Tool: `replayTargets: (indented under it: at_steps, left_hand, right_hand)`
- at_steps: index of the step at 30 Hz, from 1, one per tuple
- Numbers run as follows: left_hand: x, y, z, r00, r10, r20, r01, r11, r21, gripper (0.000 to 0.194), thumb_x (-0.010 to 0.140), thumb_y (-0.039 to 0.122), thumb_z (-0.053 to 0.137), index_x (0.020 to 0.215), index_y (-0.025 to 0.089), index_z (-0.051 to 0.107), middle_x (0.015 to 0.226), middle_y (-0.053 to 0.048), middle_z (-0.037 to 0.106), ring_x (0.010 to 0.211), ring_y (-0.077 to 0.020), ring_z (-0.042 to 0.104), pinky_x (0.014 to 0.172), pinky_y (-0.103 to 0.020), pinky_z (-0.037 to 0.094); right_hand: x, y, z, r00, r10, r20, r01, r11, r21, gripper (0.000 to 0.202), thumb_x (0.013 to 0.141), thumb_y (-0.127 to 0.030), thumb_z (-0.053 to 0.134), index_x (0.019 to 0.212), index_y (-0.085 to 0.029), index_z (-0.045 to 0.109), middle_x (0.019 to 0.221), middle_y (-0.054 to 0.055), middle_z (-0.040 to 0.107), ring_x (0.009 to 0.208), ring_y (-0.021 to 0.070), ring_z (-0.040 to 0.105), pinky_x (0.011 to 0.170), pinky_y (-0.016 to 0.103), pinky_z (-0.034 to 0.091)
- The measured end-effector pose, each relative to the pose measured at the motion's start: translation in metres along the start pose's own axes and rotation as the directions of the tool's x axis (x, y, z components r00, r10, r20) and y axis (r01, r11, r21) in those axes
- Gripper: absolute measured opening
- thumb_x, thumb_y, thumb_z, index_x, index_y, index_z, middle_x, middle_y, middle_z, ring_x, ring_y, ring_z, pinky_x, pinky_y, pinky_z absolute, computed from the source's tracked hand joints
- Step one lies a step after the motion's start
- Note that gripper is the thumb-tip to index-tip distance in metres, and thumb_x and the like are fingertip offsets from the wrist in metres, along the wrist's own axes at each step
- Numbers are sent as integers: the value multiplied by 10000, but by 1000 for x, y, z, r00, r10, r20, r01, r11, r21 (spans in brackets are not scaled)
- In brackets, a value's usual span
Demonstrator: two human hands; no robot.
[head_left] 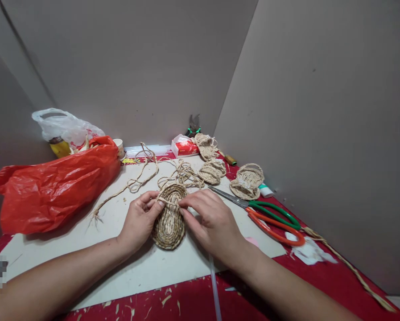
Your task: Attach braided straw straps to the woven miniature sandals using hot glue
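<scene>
A small woven straw sole (169,227), shaped like a slipper, stands tilted between my hands over the pale board. My left hand (141,218) grips its left edge, thumb and fingers closed near a strand that crosses the front. On the other side my right hand (213,218) pinches at the strand's right end, thumb and forefinger close together against the sole. A straw cord (183,174) lies in loose loops just behind the sole, and a length of it runs left to a frayed end.
Scissors (273,216) with green and orange handles lie right of my right hand. Small woven slippers (248,180) sit behind them. A red plastic bag (59,191) fills the left. Pruning shears (194,125) and a tissue pack (185,147) are at the back, near grey walls.
</scene>
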State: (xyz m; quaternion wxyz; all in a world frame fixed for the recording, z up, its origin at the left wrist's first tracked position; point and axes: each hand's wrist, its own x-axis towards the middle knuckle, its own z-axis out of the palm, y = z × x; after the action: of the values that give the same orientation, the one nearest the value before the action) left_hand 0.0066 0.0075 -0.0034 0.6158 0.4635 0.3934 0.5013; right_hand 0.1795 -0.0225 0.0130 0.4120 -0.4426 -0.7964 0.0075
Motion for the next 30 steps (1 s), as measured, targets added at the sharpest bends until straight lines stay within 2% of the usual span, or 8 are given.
replayTargets:
  at_steps: [7,13,15,19,21,26,30]
  left_hand:
    - [0,-5,-2,1000,2,21,-2,1000,8,289,716,304,755,933,158,632,740,-13,709,688,-126,614,688,-231,460]
    - [0,-4,-2,999,8,38,-9,1000,11,295,704,311,763,917,162,624,764,-16,712,702,-131,621,692,-234,461]
    - [0,-5,-2,999,9,52,-11,999,31,280,716,314,753,912,164,623,757,-16,707,709,-141,627,692,-243,465]
    - [-1,-7,-3,994,32,100,-39,997,61,240,750,300,725,922,166,626,783,-21,703,734,-146,628,701,-241,466]
    - [-3,-8,-2,991,40,130,-51,996,75,227,765,290,712,935,165,627,806,-26,705,744,-142,623,709,-236,465]
    - [-6,-7,1,987,29,158,-45,995,94,207,771,270,705,929,171,616,793,-15,699,741,-132,613,718,-226,459]
    - [-8,-8,3,985,10,171,-25,996,86,238,740,256,731,931,173,616,800,-19,702,751,-143,620,719,-236,462]
  right_hand:
    - [-1,1,0,1000,6,13,-6,1000,12,110,848,-141,575,934,-180,630,837,57,662,818,213,560,742,359,453]
    - [1,-2,-3,998,25,54,-26,1000,14,72,839,-141,570,818,-188,621,784,51,647,777,209,558,718,351,452]
    - [1,-3,-3,997,40,63,-41,999,8,52,833,-173,585,860,-188,627,805,57,651,794,219,563,723,361,452]
    - [-1,-1,1,998,21,58,-20,1000,-19,222,851,-252,612,1061,-180,629,860,68,671,811,224,566,726,362,433]
    - [-1,0,3,998,-3,57,5,999,-38,245,876,-264,593,1106,-189,627,847,60,679,800,216,567,726,356,417]
    - [-2,-1,7,997,-40,63,44,997,-67,182,901,-241,564,1054,-210,657,775,32,684,767,197,568,720,340,383]
    - [-2,-2,8,998,-53,35,55,997,-56,127,886,-193,562,974,-193,654,816,37,704,781,195,579,723,337,380]
